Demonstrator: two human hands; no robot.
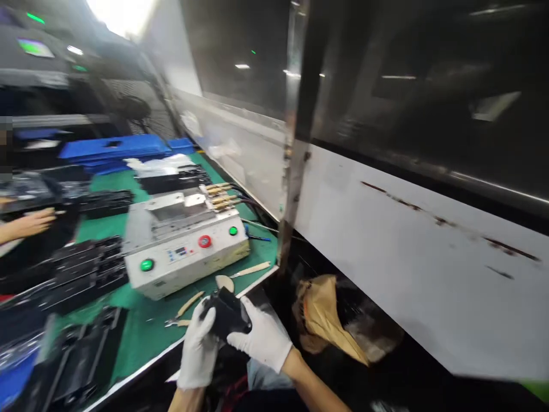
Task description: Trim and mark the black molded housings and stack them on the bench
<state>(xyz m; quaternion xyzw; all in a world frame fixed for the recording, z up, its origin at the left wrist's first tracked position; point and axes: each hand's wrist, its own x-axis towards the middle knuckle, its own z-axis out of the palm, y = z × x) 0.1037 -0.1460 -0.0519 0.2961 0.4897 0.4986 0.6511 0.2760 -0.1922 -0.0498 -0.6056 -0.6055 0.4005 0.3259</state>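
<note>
Both of my hands wear white gloves and grip one small black part (225, 313) just off the bench's near edge. My left hand (198, 349) wraps its left side with curled fingers. My right hand (262, 337) holds its right and lower side. The part is blurred, so its shape is unclear. Right behind it on the green mat (141, 337) lie a pair of small pliers (175, 323) and pale wooden sticks (253, 269).
A white machine (184, 246) with green and red buttons stands on the mat. Black trays (86, 272) are stacked to its left, blue trays (114, 147) at the back. Another person's hand (32, 222) reaches in at far left. A brown paper bag (323, 315) lies below a white panel (412, 252).
</note>
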